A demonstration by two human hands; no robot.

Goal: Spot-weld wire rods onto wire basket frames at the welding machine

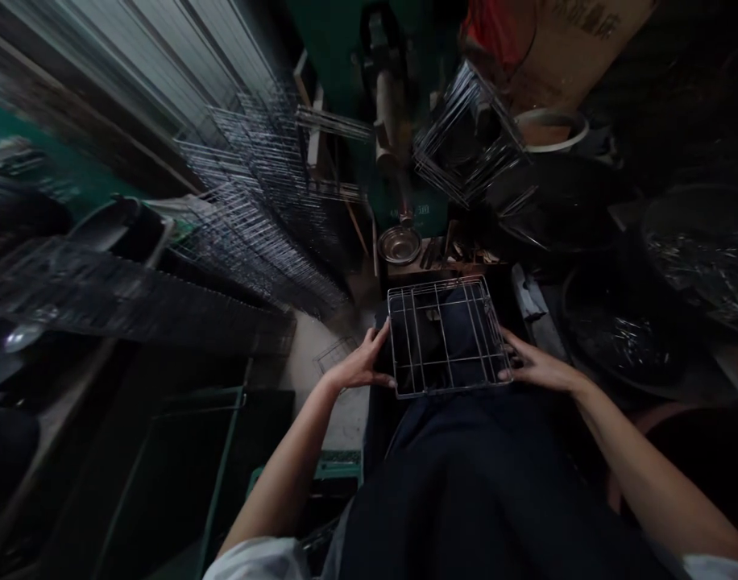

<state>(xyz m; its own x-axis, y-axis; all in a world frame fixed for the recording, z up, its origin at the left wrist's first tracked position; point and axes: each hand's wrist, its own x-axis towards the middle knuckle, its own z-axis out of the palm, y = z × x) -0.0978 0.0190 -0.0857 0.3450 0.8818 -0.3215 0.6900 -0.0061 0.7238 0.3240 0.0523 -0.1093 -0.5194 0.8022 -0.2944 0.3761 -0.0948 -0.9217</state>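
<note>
A rectangular metal wire grid rack (pixel 445 362) lies above my lap, between my two hands. Its wires look doubled along the far and right edges, and I cannot tell whether it is one rack or several stacked. My left hand (pixel 364 364) grips the left side, thumb at the near corner and fingers by the upper part. On the opposite side, my right hand (pixel 538 366) is closed around the edge, its fingertips partly hidden by the wires. Dark clothing shows through the grid. Just beyond the rack, a small round metal dish (pixel 399 244) sits under a green machine (pixel 388 121).
Tall stacks of wire grids (pixel 254 185) stand at the left. More square wire frames (pixel 466 181) hang or lean right of the machine. Dark basins (pixel 616 338) with small shiny metal pieces are at the right. A white-rimmed bucket (pixel 580 133) stands behind them.
</note>
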